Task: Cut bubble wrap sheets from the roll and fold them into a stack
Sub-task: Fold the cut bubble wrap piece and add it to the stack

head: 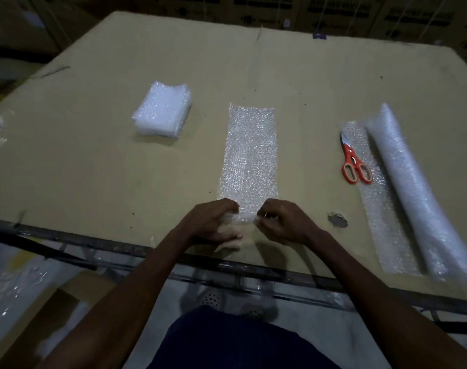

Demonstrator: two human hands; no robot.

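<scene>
Head | cardboard-topped table (93, 161) | stacked boxes (333, 12) behind | dim room

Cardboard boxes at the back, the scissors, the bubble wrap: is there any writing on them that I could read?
Cardboard boxes: dark printed lines of lettering, too blurred and dim to read.
Scissors: no text visible.
Bubble wrap roll, cut sheet and folded stack: no text.
Nothing here can be quoted.
</scene>
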